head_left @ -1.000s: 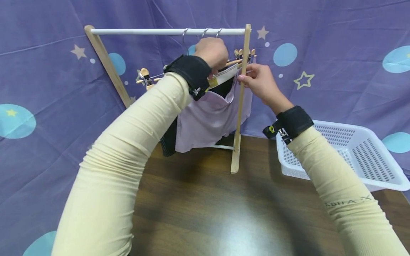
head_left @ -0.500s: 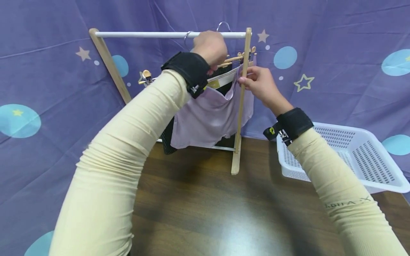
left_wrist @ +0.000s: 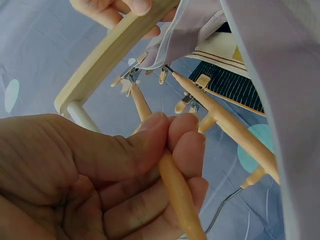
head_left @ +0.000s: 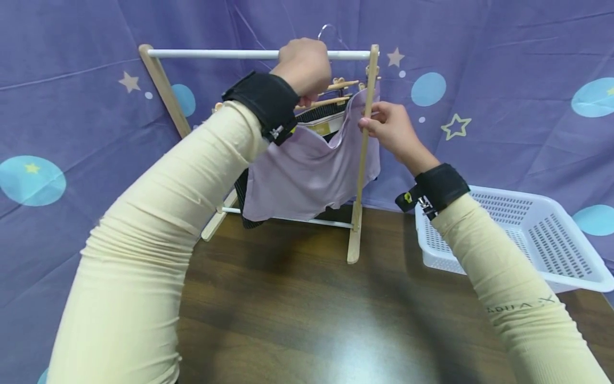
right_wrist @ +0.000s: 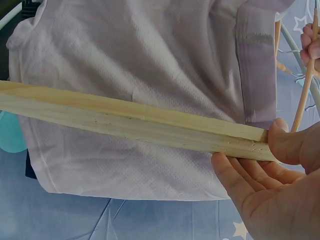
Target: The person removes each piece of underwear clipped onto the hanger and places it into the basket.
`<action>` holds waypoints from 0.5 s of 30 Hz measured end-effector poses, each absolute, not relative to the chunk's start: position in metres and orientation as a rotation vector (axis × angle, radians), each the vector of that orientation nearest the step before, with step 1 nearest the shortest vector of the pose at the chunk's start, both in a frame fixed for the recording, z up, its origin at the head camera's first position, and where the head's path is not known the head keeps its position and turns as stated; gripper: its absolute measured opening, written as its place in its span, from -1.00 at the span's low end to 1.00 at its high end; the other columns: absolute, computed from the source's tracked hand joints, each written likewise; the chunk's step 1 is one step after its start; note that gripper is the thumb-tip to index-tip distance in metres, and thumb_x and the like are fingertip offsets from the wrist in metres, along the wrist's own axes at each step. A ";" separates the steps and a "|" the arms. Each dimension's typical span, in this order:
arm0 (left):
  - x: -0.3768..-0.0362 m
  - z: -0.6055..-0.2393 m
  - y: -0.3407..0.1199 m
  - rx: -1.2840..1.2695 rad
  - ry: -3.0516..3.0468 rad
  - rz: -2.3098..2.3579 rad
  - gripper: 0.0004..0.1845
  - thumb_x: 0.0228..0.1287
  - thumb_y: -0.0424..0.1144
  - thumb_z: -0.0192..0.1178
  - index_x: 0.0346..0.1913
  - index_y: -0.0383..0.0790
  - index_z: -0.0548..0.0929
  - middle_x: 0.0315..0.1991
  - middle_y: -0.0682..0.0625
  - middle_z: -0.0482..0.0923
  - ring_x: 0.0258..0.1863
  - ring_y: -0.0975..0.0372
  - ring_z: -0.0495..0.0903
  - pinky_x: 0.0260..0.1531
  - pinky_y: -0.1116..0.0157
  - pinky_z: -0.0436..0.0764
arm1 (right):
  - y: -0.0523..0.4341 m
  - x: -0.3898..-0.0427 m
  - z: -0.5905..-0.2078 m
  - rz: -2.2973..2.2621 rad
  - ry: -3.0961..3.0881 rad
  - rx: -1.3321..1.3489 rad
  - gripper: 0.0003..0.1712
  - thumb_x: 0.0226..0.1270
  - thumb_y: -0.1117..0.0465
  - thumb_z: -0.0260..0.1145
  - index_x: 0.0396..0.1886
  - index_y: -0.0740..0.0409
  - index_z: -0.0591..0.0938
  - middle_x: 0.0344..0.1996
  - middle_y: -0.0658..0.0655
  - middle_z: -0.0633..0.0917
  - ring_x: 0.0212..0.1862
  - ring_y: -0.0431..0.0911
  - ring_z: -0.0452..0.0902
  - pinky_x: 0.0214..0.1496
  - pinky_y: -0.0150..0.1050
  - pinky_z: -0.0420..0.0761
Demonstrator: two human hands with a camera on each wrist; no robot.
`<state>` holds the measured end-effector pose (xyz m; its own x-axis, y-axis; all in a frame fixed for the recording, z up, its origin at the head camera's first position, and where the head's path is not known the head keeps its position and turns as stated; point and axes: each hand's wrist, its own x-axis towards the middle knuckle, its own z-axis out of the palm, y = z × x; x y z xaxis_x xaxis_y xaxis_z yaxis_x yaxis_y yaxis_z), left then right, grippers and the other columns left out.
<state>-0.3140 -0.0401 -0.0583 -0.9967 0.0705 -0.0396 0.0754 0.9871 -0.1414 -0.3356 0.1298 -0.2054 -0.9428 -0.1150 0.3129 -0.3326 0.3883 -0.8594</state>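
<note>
- The hanger [left_wrist: 175, 185] is a slim, rounded bar of smooth pale wood with a thin metal wire hook [head_left: 328, 30] and small metal-sprung clips near its ends.
- The lilac garment [head_left: 307, 170] is soft knit cloth with a fine woven texture and a stitched hem; it hangs from the hanger's clips, in front of a dark pinstriped garment [head_left: 242, 194] with a cream and yellow band.
- The rack [head_left: 362, 160] consists of flat, rough-sawn pale wooden uprights joined by a smooth white round rail [head_left: 216, 54].
- The rack stands on a dark, glossy wood-grain tabletop [head_left: 297, 309]; a white perforated plastic basket [head_left: 527, 234] sits at its right.
- The left hand [head_left: 304, 66] is closed on the hanger: fingers and thumb pinch the wooden bar near its centre, at rail height.
- The right hand [head_left: 390, 130] grips the rack's right upright, thumb pressed against the wood, just right of the garment's edge.
- The hanger sits between the two hands, under the left hand and just left of the right upright.
- The hanger's long axis runs roughly along the rail, tilted slightly upward to the right; its hook points up, above the rail.
</note>
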 end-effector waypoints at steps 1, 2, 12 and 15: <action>-0.313 -0.058 -0.041 0.117 3.092 -0.238 -0.78 0.27 -0.41 -0.01 -0.16 -0.10 0.60 -0.89 0.22 0.45 -0.83 0.42 0.53 -0.38 0.41 0.54 | 0.130 -0.336 -0.205 1.581 -2.440 0.401 -0.62 0.53 0.25 0.23 0.21 0.38 0.57 0.02 0.38 0.72 0.11 0.07 0.68 0.30 -0.07 0.64; -0.312 -0.058 -0.041 0.120 3.089 -0.249 -0.74 0.26 -0.43 0.01 -0.09 -0.13 0.61 -0.88 0.21 0.46 -0.83 0.42 0.54 -0.38 0.41 0.55 | 0.130 -0.336 -0.205 1.580 -2.439 0.402 -0.62 0.53 0.25 0.23 0.21 0.38 0.58 0.00 0.35 0.73 0.11 0.08 0.68 0.30 -0.07 0.64; -0.296 -0.061 -0.054 0.149 3.141 -0.298 -0.80 0.01 -0.47 0.15 -0.36 -0.08 0.57 -0.74 0.18 0.47 -0.53 0.28 0.60 -0.48 0.39 0.58 | 0.130 -0.338 -0.204 1.566 -2.441 0.400 -0.62 0.54 0.25 0.23 0.22 0.38 0.58 -0.08 0.23 0.75 0.10 0.09 0.69 0.28 -0.08 0.66; -0.292 -0.061 -0.060 0.160 3.156 -0.326 -0.78 -0.09 -0.47 0.20 -0.38 -0.09 0.57 -0.67 0.13 0.47 -0.27 0.14 0.58 -0.50 0.35 0.58 | 0.131 -0.338 -0.204 1.564 -2.437 0.400 -0.62 0.53 0.26 0.24 0.22 0.38 0.58 -0.16 0.17 0.77 0.06 0.04 0.70 0.27 -0.07 0.66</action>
